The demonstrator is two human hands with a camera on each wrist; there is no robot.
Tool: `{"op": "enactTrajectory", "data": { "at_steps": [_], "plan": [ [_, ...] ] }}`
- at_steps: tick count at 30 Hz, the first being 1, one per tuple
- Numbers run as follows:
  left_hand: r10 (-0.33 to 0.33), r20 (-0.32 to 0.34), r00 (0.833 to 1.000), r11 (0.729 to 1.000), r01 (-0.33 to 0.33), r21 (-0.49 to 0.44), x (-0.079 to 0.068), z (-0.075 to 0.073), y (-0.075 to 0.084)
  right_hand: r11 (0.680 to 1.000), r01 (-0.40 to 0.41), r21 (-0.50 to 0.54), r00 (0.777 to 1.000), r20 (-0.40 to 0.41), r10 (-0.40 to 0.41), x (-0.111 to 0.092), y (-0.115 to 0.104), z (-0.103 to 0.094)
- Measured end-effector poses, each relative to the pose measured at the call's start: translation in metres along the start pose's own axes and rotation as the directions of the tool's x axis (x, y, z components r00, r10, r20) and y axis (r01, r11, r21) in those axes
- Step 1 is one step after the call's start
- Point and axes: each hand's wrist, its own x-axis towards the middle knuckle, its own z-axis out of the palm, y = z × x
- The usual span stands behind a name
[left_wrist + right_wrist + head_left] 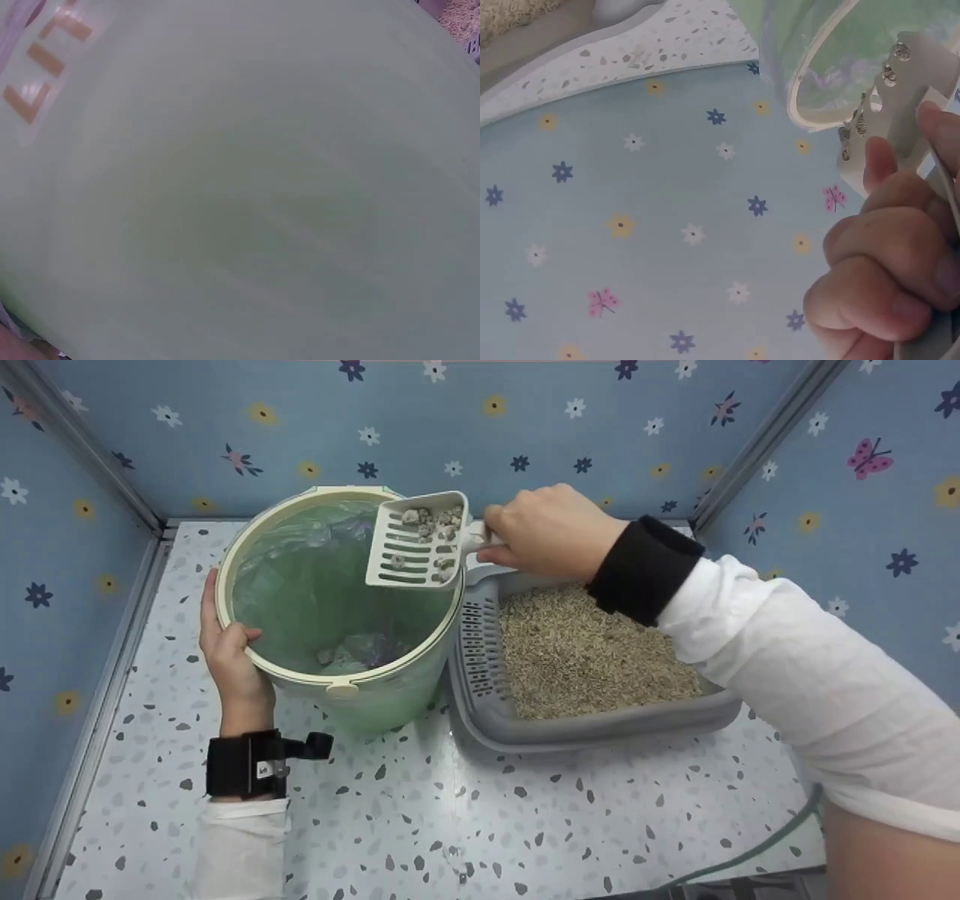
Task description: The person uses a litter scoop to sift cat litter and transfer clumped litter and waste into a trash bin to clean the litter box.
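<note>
My right hand [551, 529] grips the handle of a white slotted litter scoop [414, 579], held over the right side of the bin's mouth. Several greyish clumps [427, 521] lie in the scoop, mostly toward its handle end. In the right wrist view, curled fingers [889, 232] wrap the handle. At the left side of a pale green trash bin [375, 709], my left hand [238, 679] holds the cream rim, thumb over the edge and fingers along the outside. A clear bag lines the bin, with some crumpled material at the bottom. The bin's wall [247, 225] fills most of the left wrist view.
Right of the bin, a grey litter box [592, 733] holds tan granular litter [577, 652]. Both stand on a speckled white surface [450, 817]. Blue flowered panels [480, 427] enclose the back and sides. A green hose or cord [757, 847] runs near the front right edge.
</note>
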Motion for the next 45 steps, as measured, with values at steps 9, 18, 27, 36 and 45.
{"op": "enactTrajectory", "data": {
  "at_steps": [9, 18, 27, 36, 45],
  "plan": [
    [-0.012, 0.006, 1.0, 1.0, 0.012, -0.01, 0.001, 0.004, -0.002, 0.942, 0.126, -0.31, 0.977, -0.126, -0.172, 0.009, -0.03, 0.005],
    [-0.025, 0.005, 1.0, 0.999, 0.025, -0.031, 0.003, 0.005, -0.001, 0.679, 0.187, -0.71, 0.888, -0.173, -0.425, -0.002, -0.043, 0.006],
    [-0.01, 0.01, 1.0, 1.0, 0.011, -0.029, 0.003, 0.005, 0.0, 0.649, 0.142, -0.747, 0.829, -0.269, -0.491, -0.006, -0.04, 0.008],
    [0.001, 0.006, 1.0, 1.0, -0.001, 0.018, 0.003, 0.005, -0.001, 0.823, 0.158, -0.546, 0.877, -0.305, -0.371, -0.013, -0.031, 0.015],
    [-0.002, 0.008, 1.0, 1.0, 0.001, 0.023, 0.003, 0.003, -0.001, 0.995, 0.057, -0.078, 0.924, -0.373, -0.082, -0.031, -0.016, 0.024]
  ]
}}
